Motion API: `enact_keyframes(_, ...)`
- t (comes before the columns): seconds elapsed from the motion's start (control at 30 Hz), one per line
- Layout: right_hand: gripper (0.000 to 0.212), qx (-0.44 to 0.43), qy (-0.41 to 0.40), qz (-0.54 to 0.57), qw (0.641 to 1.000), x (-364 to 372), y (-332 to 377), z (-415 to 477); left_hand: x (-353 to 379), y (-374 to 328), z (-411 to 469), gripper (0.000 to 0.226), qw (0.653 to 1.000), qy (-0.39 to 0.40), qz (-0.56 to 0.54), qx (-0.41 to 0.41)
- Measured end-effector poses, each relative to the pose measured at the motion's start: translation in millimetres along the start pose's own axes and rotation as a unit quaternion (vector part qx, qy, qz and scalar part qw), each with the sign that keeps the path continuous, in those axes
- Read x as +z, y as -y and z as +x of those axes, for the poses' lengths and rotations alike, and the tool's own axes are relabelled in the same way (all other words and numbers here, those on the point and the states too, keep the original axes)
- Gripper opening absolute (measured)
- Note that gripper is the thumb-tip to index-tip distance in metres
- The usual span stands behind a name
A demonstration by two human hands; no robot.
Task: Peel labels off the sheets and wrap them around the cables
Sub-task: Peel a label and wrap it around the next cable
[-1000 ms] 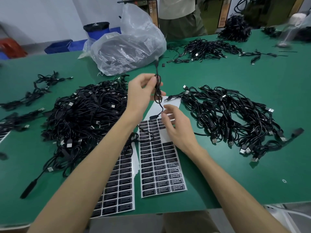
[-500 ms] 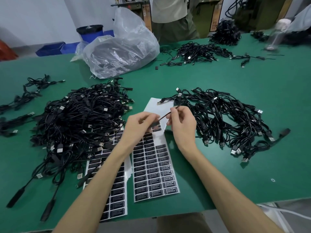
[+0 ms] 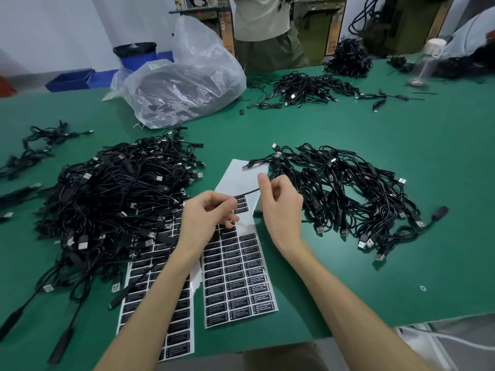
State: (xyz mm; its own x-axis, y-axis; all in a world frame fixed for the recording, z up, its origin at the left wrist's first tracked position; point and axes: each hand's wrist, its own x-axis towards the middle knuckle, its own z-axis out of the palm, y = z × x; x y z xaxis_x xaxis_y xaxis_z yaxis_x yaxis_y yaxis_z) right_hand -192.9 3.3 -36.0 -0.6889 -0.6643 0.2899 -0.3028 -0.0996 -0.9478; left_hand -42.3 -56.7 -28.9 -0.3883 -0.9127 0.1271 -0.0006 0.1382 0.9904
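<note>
Both hands are busy with one thin black cable (image 3: 249, 192), held in the air just above the label sheet (image 3: 238, 279). The left hand (image 3: 211, 220) pinches one end with curled fingers. The right hand (image 3: 280, 207) pinches the other part. The cable runs tight between them. I think a label is being wrapped on near the left fingers, but that spot is too small to see well.

The top part of this sheet is bare white, so those labels are gone. Many rows of black labels are left lower down. A second sheet (image 3: 179, 341) lies beside it, partly under the left arm, and it looks full.

There is a big pile of cables (image 3: 115, 194) on the left of the green table (image 3: 401, 135) and a smaller pile (image 3: 348, 188) on the right. I cannot tell which pile is done. With so many labels and cables left, I think the job is far from over.

A plastic bag (image 3: 187, 87) sits further back.
</note>
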Motion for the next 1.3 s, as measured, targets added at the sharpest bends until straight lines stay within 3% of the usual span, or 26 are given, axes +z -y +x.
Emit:
enact_keyframes(0.57,0.037,0.067,-0.042,0.080,0.994,-5,0,5,4,-4,-5,0.024,0.997,0.064,-0.049,-0.009)
enact_keyframes(0.73,0.037,0.089,-0.064,0.087,0.990,-7,2,7,3,-3,-4,0.016,0.998,0.026,-0.053,0.006)
enact_keyframes(0.8,0.036,0.032,-0.072,0.049,0.996,-7,3,3,3,-2,-3,0.015,0.999,-0.004,-0.045,0.015)
enact_keyframes(0.97,0.019,-0.167,0.045,-0.078,0.982,0,5,-7,2,-1,-2,0.018,0.998,-0.018,-0.039,0.041)
enact_keyframes(1.07,0.021,-0.163,0.162,-0.149,0.962,4,2,-6,2,-1,-3,0.016,0.997,0.004,-0.030,0.075)
enact_keyframes(1.13,0.017,-0.141,0.181,-0.146,0.962,4,1,-6,3,-1,-4,0.014,0.996,0.011,-0.021,0.089)
enact_keyframes(1.23,0.015,-0.100,0.119,-0.077,0.985,0,0,-2,6,2,-5,0.014,0.993,0.017,0.053,0.105)
enact_keyframes(1.3,0.014,-0.061,0.088,-0.030,0.994,-3,0,0,9,8,-4,0.020,0.967,0.023,0.213,0.139)
